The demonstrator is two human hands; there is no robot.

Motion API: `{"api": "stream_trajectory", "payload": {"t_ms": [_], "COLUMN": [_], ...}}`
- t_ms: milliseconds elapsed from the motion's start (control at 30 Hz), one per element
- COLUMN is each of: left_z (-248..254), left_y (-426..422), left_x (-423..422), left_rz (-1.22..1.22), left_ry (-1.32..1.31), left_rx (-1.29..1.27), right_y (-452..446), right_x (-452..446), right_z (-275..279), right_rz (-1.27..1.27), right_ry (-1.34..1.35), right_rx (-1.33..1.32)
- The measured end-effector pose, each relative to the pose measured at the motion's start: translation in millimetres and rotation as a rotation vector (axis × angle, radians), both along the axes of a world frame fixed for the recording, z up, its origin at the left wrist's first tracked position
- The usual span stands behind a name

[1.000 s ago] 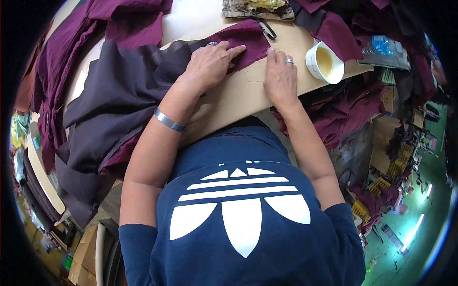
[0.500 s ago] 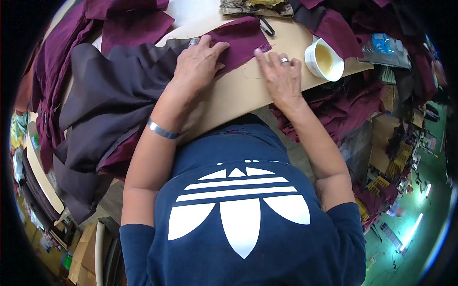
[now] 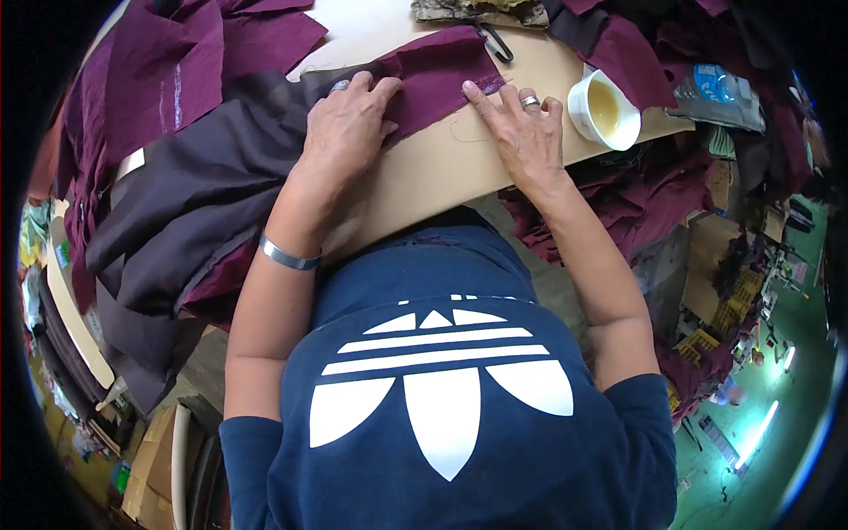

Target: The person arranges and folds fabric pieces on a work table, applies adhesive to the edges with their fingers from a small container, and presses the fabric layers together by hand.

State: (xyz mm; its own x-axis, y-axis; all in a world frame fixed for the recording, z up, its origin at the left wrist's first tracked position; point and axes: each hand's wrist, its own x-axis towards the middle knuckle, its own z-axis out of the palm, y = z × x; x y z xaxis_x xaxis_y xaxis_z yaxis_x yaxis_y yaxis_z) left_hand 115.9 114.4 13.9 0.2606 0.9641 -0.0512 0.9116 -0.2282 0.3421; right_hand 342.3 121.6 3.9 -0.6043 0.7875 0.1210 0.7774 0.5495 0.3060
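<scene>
A maroon cloth piece [image 3: 433, 75] lies on the tan board, joined to or overlapping a dark, nearly black cloth [image 3: 230, 146] on the left. My left hand [image 3: 349, 124] rests on them where the two colours meet, fingers bent and apart. At the maroon piece's right end runs a shiny, wet-looking strip [image 3: 486, 84]. My right hand [image 3: 526, 132] is beside that end, index finger stretched out at the cloth's edge and the other fingers loosely curled. Close by on the right stands a white bowl [image 3: 608, 110] with a pale yellowish substance inside.
The tan board [image 3: 424, 172] has its front edge near my body. A black clip-like item [image 3: 496, 44] lies behind the cloth. More maroon cloth [image 3: 155, 79] with whitish marks is at upper left. A plastic bottle [image 3: 711, 81] lies at right, and maroon scraps [image 3: 609, 199] are below the board.
My left hand has slid left and slightly down. My right index finger has shifted left, off the shiny strip. The maroon cloth at upper left has moved, now showing whitish marks.
</scene>
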Motion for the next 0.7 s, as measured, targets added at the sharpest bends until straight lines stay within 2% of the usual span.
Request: {"api": "stream_trajectory", "payload": {"t_ms": [267,400,567,633,667,700], "left_z": [5.5,-0.8,1.1,3.1,2.8,2.5], "left_y": [-9.3,-9.4,-8.7,-10.5,-10.6,-10.3], "left_x": [-5.6,-8.2,-8.3,-7.5,-7.0,-7.2], "left_rz": [0.035,0.036,0.028,0.034,0.033,0.034], "left_ry": [0.028,-0.004,0.01,0.014,0.008,0.005], "left_rx": [-0.041,-0.018,-0.028,-0.039,-0.041,-0.042], "right_y": [-8.9,-3.3,-6.7,6.6,11.4,14.5], "right_x": [-12.7,-17.0,-14.0,24.6,43.5,69.7], "right_z": [0.1,-10.1,18.9,40.7,57.8,65.1], "right_rz": [0.047,-0.02,0.015,-0.058,-0.186,-0.272], "right_ry": [0.116,0.205,0.35,0.452,0.561,0.391], "right_rx": [-0.111,-0.009,-0.367,-0.243,-0.223,-0.09]}}
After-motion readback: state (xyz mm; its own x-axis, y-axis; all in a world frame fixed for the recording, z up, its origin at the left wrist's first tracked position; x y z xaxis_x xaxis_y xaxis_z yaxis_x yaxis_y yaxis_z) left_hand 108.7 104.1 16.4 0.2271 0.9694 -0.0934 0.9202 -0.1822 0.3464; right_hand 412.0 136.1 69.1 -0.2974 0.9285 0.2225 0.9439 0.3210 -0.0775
